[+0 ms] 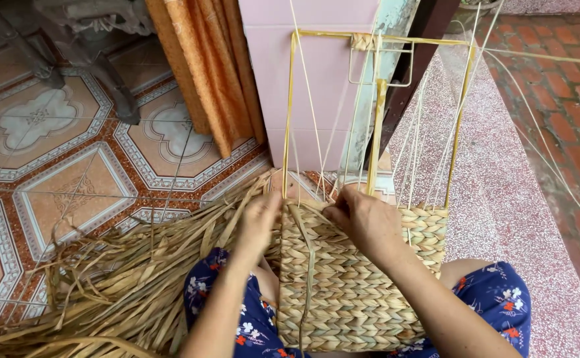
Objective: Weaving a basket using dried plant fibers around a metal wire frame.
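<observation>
Patterned floor tiles [58, 152] in cream, red and grey fill the left of the view, with an orange curtain [204, 73] hanging beside a pale pink wall [316, 73], and a speckled stone ledge [502, 199] running along the right edge next to red brick paving [568, 86].

On the person's lap, over a dark blue floral dress [502, 298], rests a half-woven basket [349, 285]. Its finished part is a tight band of thick, braided straw-coloured rows, stacked flat one above another, with one loose strand hanging down its front. Above the woven rows a yellowish wire frame [290, 99] rises upright as a tall rectangle, and thin pale upright strands [416, 146] stand from the top edge of the weave up to the frame's upper bar.

The left hand [260, 215] sits at the basket's upper left corner, fingers curled closed on the dried fibre there. The right hand [363, 219] is on the top edge of the weave near the middle, its grip pinched shut on a strand among the uprights.

A heap of dried flat leaves [117, 292] lies on the floor to the left, touching the basket's left side.
</observation>
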